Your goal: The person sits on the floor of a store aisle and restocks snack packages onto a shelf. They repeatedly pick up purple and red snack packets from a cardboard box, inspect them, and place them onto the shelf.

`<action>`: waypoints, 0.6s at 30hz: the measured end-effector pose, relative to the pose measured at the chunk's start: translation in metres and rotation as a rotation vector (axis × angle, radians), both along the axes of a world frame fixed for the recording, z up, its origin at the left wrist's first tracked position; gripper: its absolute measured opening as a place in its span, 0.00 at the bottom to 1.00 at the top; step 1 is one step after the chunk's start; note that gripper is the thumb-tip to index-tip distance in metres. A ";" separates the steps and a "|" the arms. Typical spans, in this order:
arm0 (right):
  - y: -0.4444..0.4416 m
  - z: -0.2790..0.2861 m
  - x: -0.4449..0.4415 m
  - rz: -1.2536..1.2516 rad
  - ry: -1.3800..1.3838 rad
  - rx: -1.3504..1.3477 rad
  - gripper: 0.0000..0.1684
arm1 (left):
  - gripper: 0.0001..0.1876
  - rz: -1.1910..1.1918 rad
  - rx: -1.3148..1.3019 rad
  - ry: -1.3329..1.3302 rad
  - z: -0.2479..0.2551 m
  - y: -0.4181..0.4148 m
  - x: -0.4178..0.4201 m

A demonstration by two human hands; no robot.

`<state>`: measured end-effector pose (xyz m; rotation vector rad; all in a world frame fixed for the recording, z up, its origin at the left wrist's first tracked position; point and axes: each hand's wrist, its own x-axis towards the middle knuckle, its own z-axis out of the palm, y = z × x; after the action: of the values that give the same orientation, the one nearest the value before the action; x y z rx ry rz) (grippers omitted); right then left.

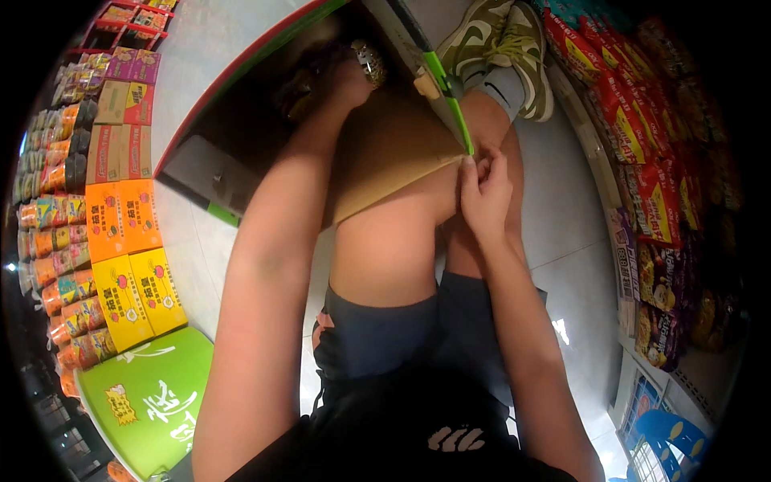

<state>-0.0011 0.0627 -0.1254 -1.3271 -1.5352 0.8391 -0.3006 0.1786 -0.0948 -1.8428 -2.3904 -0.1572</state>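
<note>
An open cardboard box lies tilted across my thigh, with its opening facing me. My left hand is deep inside it, among shiny packets. One packet with a spotted, silvery wrapper lies right against that hand. Shadow hides the fingers, so I cannot tell whether they hold anything. At the box's near right corner, my right hand pinches the cardboard edge between thumb and fingers, below a green-edged flap.
Stacked orange cartons, yellow cartons and cup-shaped packages line the left. A green display panel stands at lower left. Red snack bags and purple packets fill the right shelf. My sneakers rest on the tiled floor.
</note>
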 end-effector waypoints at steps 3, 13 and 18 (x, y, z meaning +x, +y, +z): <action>0.003 0.005 0.004 0.046 0.088 0.011 0.21 | 0.40 -0.018 -0.004 0.099 -0.010 0.019 -0.027; 0.020 0.000 0.001 0.023 -0.019 0.018 0.13 | 0.32 0.063 -0.201 0.046 -0.010 0.048 -0.044; 0.026 -0.011 0.004 -0.008 0.028 0.015 0.12 | 0.32 0.107 -0.224 0.135 0.054 -0.002 0.017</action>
<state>0.0027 0.0892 -0.1362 -1.3048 -1.5113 0.8366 -0.2839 0.1761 -0.0413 -1.7413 -2.4897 0.2466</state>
